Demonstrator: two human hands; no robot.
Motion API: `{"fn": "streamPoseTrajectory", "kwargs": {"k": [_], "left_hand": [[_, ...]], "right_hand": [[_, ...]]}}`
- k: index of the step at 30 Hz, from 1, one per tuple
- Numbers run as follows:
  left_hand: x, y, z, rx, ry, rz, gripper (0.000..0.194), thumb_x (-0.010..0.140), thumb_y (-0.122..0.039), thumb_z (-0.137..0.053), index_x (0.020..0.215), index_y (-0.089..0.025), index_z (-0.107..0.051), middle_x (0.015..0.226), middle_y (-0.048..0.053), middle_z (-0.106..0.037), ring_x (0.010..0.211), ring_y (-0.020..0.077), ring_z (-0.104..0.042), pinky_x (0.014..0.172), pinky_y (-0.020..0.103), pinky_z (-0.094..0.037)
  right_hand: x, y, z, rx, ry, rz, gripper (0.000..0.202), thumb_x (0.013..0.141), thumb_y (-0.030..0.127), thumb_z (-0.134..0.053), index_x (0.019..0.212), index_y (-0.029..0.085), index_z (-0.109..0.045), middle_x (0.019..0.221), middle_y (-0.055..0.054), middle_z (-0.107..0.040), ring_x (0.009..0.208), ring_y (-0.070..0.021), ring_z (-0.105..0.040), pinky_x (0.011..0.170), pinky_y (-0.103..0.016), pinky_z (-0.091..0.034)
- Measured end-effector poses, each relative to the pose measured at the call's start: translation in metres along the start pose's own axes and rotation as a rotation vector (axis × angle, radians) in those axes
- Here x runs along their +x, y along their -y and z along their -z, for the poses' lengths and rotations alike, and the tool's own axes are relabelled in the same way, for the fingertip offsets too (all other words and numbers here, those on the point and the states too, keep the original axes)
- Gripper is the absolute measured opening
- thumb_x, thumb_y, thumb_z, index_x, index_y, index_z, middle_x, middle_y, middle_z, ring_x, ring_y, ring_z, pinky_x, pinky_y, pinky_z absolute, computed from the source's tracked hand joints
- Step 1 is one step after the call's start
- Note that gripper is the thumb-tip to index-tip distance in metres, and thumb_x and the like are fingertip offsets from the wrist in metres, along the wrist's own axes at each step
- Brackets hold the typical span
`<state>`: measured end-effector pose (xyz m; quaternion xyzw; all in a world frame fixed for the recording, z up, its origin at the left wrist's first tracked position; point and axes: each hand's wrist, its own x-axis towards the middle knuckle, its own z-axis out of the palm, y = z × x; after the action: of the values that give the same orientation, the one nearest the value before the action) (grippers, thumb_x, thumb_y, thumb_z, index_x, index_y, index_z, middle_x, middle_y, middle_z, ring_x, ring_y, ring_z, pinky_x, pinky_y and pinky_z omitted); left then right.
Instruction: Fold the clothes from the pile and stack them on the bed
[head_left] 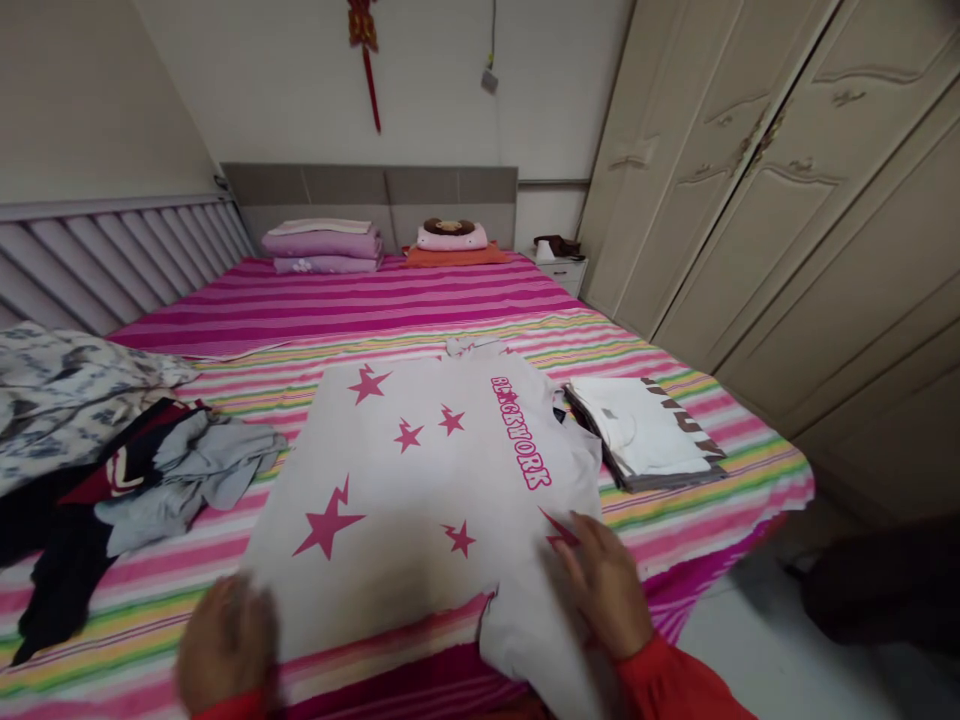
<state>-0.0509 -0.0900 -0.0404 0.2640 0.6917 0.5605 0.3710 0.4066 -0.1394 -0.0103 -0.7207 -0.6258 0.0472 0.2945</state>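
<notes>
A white T-shirt (420, 470) with pink stars and pink "BLACKWORK" lettering lies spread on the striped bed, its neck toward the right. Its near sleeve hangs toward the bed's front edge. My left hand (227, 640) is at the shirt's lower left hem corner, smeared by motion, so its grip is unclear. Over the near shoulder and sleeve, my right hand (604, 580) has its fingers stretched and its thumb apart, slightly blurred. Whether the right palm touches the cloth cannot be made out.
Folded shirts (649, 430) are stacked right of the T-shirt. Loose dark and grey clothes (180, 480) lie to the left, beside a patterned white cloth (67, 390). Folded bedding (322, 245) sits near the headboard (315, 190). A wardrobe (750, 180) stands along the right.
</notes>
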Motion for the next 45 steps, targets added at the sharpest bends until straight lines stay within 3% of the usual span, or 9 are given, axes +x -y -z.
{"fn": "streamPoseTrajectory", "kwargs": {"k": [4,9,12,16,21,27,35,39,45], "left_hand": [[-0.037,0.021,-0.105,0.665,0.306,-0.866,0.034,0.085,-0.026,-0.042,0.110,-0.021,-0.064,0.121,0.008,-0.064,0.118,0.0262,-0.054,0.101,0.048,-0.043],[-0.080,0.049,-0.200,1.044,0.561,-1.279,0.046,0.090,-0.025,-0.040,0.136,-0.030,-0.046,0.143,0.000,-0.048,0.134,0.0192,-0.039,0.108,0.043,-0.035],[-0.054,0.040,-0.195,1.149,0.543,-1.227,0.047,0.091,-0.030,-0.043,0.138,-0.032,-0.043,0.145,-0.001,-0.044,0.136,0.0207,-0.036,0.109,0.044,-0.033],[0.016,0.006,-0.143,1.296,0.317,-0.884,0.049,0.091,-0.032,-0.040,0.139,-0.025,-0.045,0.146,0.003,-0.043,0.136,0.0249,-0.035,0.111,0.046,-0.029],[0.059,-0.028,-0.123,1.358,-0.063,-0.484,0.051,0.094,-0.032,-0.026,0.140,-0.018,-0.042,0.150,0.008,-0.034,0.139,0.0287,-0.029,0.110,0.054,-0.025],[0.046,-0.024,-0.176,1.380,0.316,-0.767,0.051,0.094,-0.036,-0.030,0.144,-0.024,-0.035,0.152,0.002,-0.030,0.142,0.0227,-0.023,0.115,0.047,-0.019],[0.054,-0.011,-0.176,1.375,0.346,-0.750,0.051,0.094,-0.038,-0.028,0.143,-0.026,-0.036,0.151,0.000,-0.033,0.142,0.0221,-0.024,0.115,0.048,-0.020],[0.050,-0.016,-0.176,1.395,0.373,-0.719,0.053,0.094,-0.039,-0.028,0.144,-0.026,-0.034,0.152,0.000,-0.032,0.142,0.0214,-0.022,0.116,0.047,-0.019],[0.053,-0.016,-0.175,1.421,0.405,-0.704,0.054,0.094,-0.040,-0.026,0.145,-0.024,-0.033,0.152,0.000,-0.029,0.142,0.0218,-0.021,0.115,0.048,-0.019]], "right_hand": [[0.007,0.052,-0.057,0.071,0.145,0.346,0.045,0.094,0.037,-0.037,0.139,0.029,-0.044,0.145,-0.004,-0.044,0.134,-0.0238,-0.038,0.106,-0.045,-0.035],[0.043,0.044,-0.095,-0.134,0.202,0.394,0.046,0.095,0.035,-0.034,0.140,0.028,-0.042,0.147,-0.005,-0.041,0.137,-0.0263,-0.033,0.107,-0.054,-0.027],[0.076,-0.004,-0.087,-0.266,0.175,0.257,0.049,0.094,0.040,-0.031,0.139,0.027,-0.044,0.147,-0.006,-0.041,0.136,-0.0274,-0.033,0.107,-0.056,-0.024],[0.111,-0.061,-0.062,-0.369,0.133,0.042,0.051,0.094,0.039,-0.024,0.138,0.025,-0.046,0.145,-0.006,-0.045,0.135,-0.0246,-0.036,0.104,-0.051,-0.030],[0.118,-0.036,-0.059,-0.372,0.030,-0.028,0.051,0.094,0.037,-0.024,0.133,0.019,-0.051,0.142,-0.011,-0.048,0.136,-0.0282,-0.033,0.105,-0.054,-0.028],[0.109,0.027,-0.099,-0.102,0.347,0.443,0.052,0.095,0.048,-0.030,0.144,0.031,-0.036,0.149,-0.003,-0.037,0.139,-0.0221,-0.029,0.111,-0.049,-0.022],[0.195,-0.046,-0.069,-0.262,0.294,0.090,0.050,0.094,0.033,-0.030,0.139,0.018,-0.045,0.147,-0.009,-0.041,0.138,-0.0228,-0.032,0.109,-0.043,-0.029],[0.208,-0.024,-0.076,-0.326,0.114,-0.062,0.052,0.094,0.034,-0.030,0.138,0.011,-0.045,0.148,-0.014,-0.038,0.139,-0.0283,-0.028,0.110,-0.049,-0.025],[0.203,0.020,-0.121,-0.064,0.368,0.433,0.056,0.094,0.048,-0.029,0.145,0.025,-0.033,0.152,-0.005,-0.033,0.141,-0.0209,-0.024,0.113,-0.044,-0.020]]}}
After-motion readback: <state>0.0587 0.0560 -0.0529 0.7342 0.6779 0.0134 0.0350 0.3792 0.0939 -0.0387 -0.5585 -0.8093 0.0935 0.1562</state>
